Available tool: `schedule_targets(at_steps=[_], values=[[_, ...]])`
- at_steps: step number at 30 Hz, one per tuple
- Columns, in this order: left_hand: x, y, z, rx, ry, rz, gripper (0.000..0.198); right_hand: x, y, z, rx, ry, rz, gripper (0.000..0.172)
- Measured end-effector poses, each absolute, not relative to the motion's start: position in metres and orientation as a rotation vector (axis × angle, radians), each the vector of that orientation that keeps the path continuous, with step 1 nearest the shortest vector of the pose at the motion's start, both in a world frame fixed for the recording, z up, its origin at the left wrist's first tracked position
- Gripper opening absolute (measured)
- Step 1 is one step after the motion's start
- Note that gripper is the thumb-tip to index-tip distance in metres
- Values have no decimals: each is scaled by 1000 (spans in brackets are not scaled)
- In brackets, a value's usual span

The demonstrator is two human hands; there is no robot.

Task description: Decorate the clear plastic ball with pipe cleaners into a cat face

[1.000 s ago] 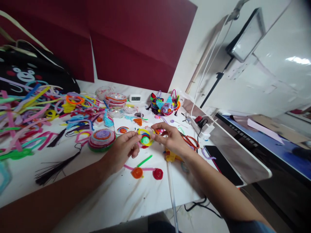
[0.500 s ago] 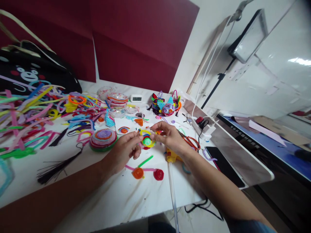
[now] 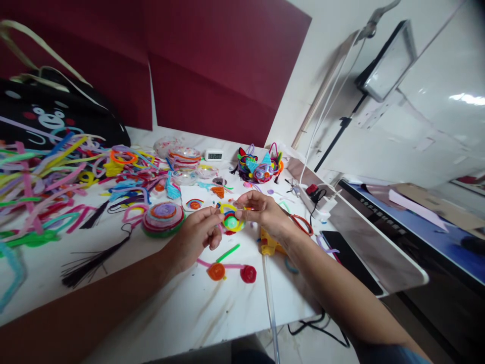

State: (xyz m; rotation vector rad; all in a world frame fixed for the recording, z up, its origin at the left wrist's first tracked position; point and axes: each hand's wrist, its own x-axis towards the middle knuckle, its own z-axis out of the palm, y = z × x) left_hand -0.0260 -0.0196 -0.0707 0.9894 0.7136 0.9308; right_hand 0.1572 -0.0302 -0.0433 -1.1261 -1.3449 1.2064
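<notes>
A small pipe-cleaner ornament [image 3: 231, 223], yellow-edged with red and blue bands and a green centre, is held up over the white table. My left hand [image 3: 199, 235] pinches its left edge between thumb and forefinger. On the other side, my right hand [image 3: 261, 211] has thumb and fingertips closed on its upper right edge. Beneath my right forearm lies a yellow glue gun [image 3: 268, 245], a clear glue stick [image 3: 270, 308] jutting from its back towards me. Closer to me are an orange coil [image 3: 216, 272] and a red coil [image 3: 248, 274] on a pink strip, beside a green stem [image 3: 228, 253].
Loose pipe cleaners [image 3: 41, 177] pile up on the left. A round layered coil [image 3: 163, 217] sits near my left wrist. Behind stand a decorated basket [image 3: 259, 169] and a small clock [image 3: 214, 155]. Scissors [image 3: 302, 224], a power strip [image 3: 318, 202] and a black tablet [image 3: 352, 263] lie right.
The whole view has shifted slightly, so everything appears a little lower and to the right. Both hands keep their hold on the ornament, with hardly any movement.
</notes>
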Motion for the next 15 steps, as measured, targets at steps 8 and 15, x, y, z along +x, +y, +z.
schedule_targets(at_steps=[8, 15], values=[[-25, -21, -68, 1001, 714, 938, 22, 153, -28, -40, -1074, -1259, 1306, 43], [-25, -19, -71, 1047, 743, 926, 21, 151, -27, -37, -1080, -1181, 1367, 41]])
